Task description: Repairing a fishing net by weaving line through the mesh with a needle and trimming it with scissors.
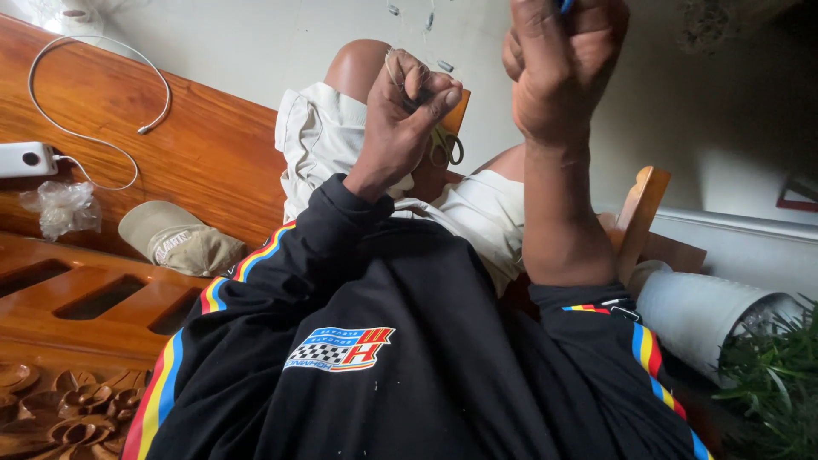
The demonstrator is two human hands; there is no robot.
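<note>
Thread [400, 72]: thin, pale strand, looped over the fingers near the top centre of the frame, running up out of view.
Scissors [445, 145]: small, dull metal loop handles, hanging just below the fingers, centre of the frame, blades hidden.

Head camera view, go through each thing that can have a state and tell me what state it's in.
Left hand: closed, pinching thin cord.
Right hand: raised, fisted around a blue thing, mostly hidden.
Scissors: hanging below the left hand, blades hidden.
Cap: lying on the wooden bench.
White cable: plugged into the white adapter, far end loose.
Plant pot: tipped on its side.
</note>
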